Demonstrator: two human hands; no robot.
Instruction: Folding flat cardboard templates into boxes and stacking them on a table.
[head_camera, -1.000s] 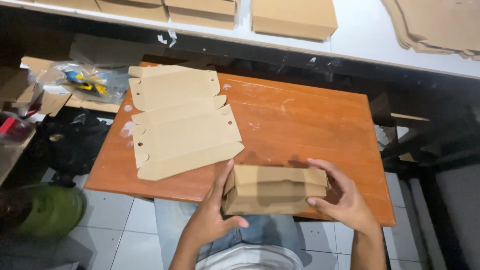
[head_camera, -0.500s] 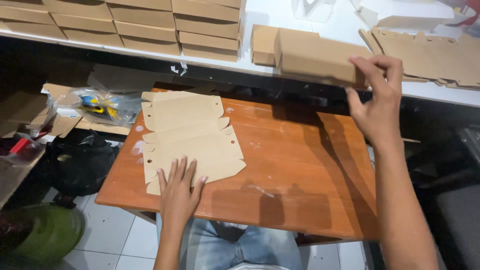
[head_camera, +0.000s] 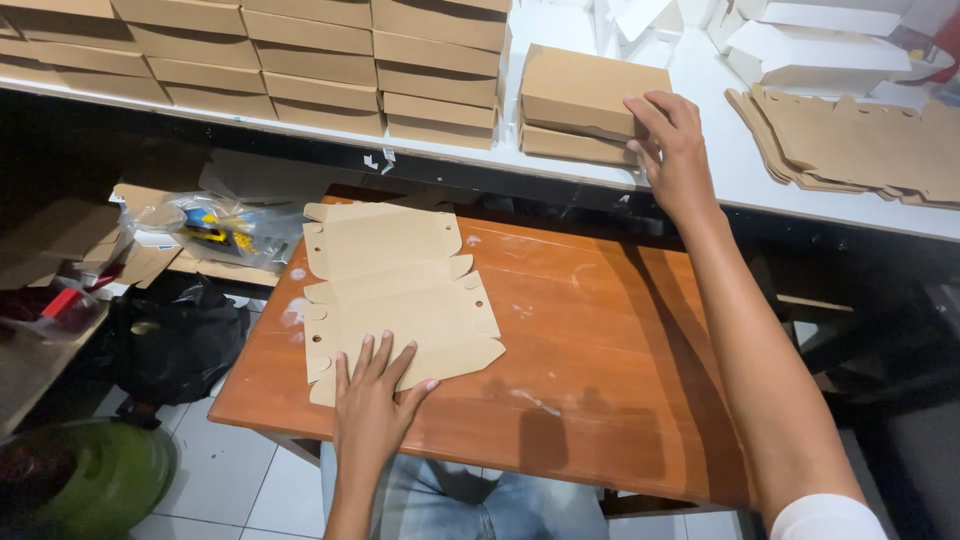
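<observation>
Left hand: the left hand (head_camera: 372, 400) lies flat, fingers spread and released, pressing the near edge of the flat cardboard blank (head_camera: 395, 290).
Right hand: the right hand (head_camera: 672, 150) reaches far, fingers curled onto the right end of the folded brown box (head_camera: 585, 90), grasping it.
Folded box: on top of another box, on the white shelf (head_camera: 700, 190) beyond the worktop.
Blank: unfolded, on the left part of the wooden worktop (head_camera: 600, 350).
Far left: stacked brown boxes (head_camera: 300, 60).
Far right: pile of flat blanks (head_camera: 850, 140).
</observation>
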